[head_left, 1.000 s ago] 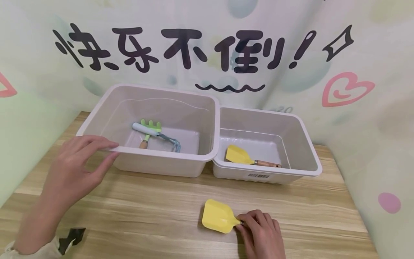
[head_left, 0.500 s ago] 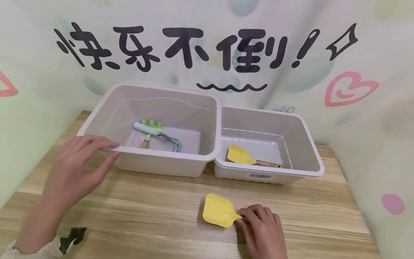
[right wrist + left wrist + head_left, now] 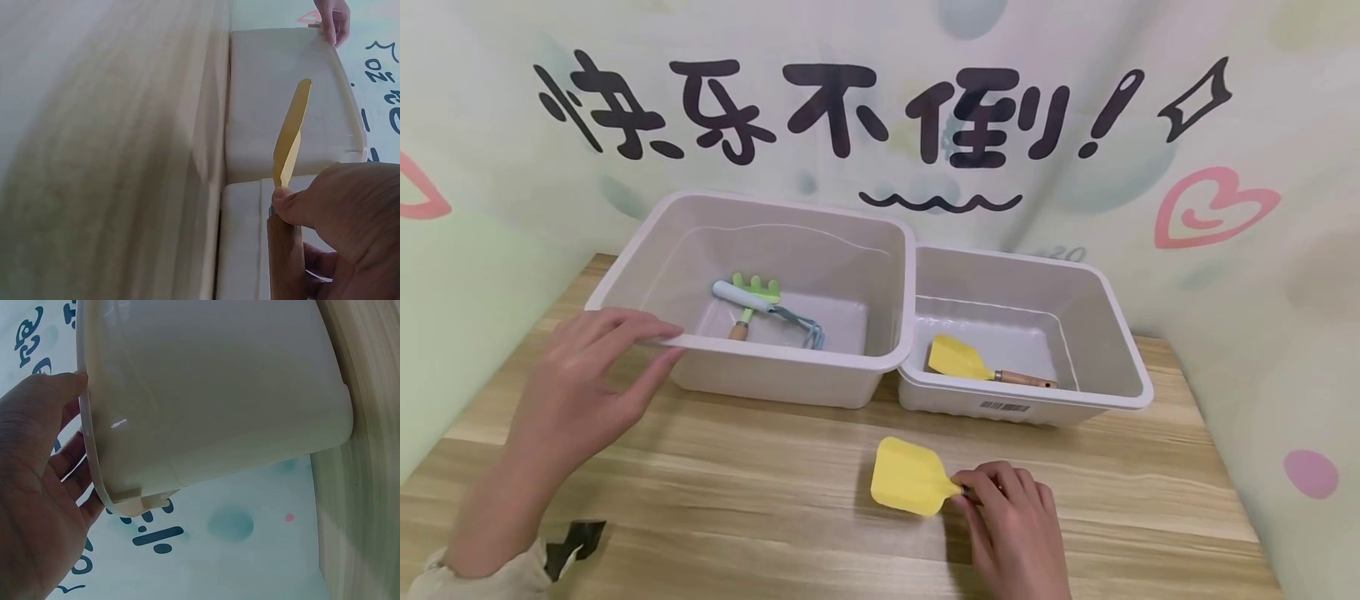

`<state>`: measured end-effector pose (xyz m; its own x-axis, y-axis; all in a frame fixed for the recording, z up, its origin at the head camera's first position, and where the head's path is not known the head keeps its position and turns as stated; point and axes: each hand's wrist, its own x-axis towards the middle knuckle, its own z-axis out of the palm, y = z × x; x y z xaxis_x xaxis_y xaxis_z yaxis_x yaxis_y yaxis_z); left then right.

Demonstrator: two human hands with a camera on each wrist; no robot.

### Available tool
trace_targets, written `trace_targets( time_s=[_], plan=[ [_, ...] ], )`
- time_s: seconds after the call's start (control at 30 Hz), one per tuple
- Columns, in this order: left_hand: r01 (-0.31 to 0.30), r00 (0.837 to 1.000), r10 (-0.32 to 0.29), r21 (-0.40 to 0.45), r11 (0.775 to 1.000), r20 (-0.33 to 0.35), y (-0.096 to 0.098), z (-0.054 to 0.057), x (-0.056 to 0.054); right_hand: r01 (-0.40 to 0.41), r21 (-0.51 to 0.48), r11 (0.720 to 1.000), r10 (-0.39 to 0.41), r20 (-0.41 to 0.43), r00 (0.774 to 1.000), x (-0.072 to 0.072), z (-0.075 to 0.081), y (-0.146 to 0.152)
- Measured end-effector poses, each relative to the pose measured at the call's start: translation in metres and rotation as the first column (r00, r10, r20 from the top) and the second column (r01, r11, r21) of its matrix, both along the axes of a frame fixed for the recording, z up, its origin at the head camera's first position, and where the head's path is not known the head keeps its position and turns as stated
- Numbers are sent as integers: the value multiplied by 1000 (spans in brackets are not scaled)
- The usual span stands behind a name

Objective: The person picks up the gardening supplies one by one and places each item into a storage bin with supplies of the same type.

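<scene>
My right hand (image 3: 1018,521) pinches a small yellow garden shovel (image 3: 910,477) at its neck, blade pointing left over the table in front of the bins. The right wrist view shows its wooden handle (image 3: 285,256) running down beside the palm, with the blade seen edge-on. On the far side, my left hand (image 3: 580,383) grips the front left rim of the larger light-grey bin (image 3: 797,357), thumb on the outside. Inside that bin lie a green hand rake (image 3: 760,290) and, across it, a blue-handled cultivator (image 3: 741,297). A second yellow shovel (image 3: 958,358) lies in the smaller bin (image 3: 1030,398).
Both bins stand side by side at the back of a wood-grain table (image 3: 760,517). Behind them hangs a printed cloth (image 3: 820,33) with large dark characters. A black object (image 3: 580,543) shows by the left sleeve (image 3: 482,579).
My right hand has moved the yellow shovel a little forward, toward the bins. The left hand stays on the larger bin's rim, while the view has shifted slightly.
</scene>
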<state>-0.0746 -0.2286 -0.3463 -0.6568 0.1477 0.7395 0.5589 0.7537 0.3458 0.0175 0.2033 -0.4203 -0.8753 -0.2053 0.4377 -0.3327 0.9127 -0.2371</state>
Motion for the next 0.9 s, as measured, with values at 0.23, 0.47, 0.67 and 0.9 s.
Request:
trace_targets(
  time_s=[0.23,0.47,0.67,0.9],
  plan=[
    [2,999,-1,-34,999,36,-2,2,2,-12,-22,1000,11,-22,1000,-4,5,2],
    [-9,997,13,-58,998,73,-3,4,5,-8,-12,1000,8,-8,1000,-7,13,3],
    [0,998,2,-46,999,57,-2,4,4,-23,-24,999,22,-24,999,-8,20,3],
    [-2,998,5,-54,999,56,-2,4,2,-37,-40,999,35,-49,998,-10,25,4]
  ],
)
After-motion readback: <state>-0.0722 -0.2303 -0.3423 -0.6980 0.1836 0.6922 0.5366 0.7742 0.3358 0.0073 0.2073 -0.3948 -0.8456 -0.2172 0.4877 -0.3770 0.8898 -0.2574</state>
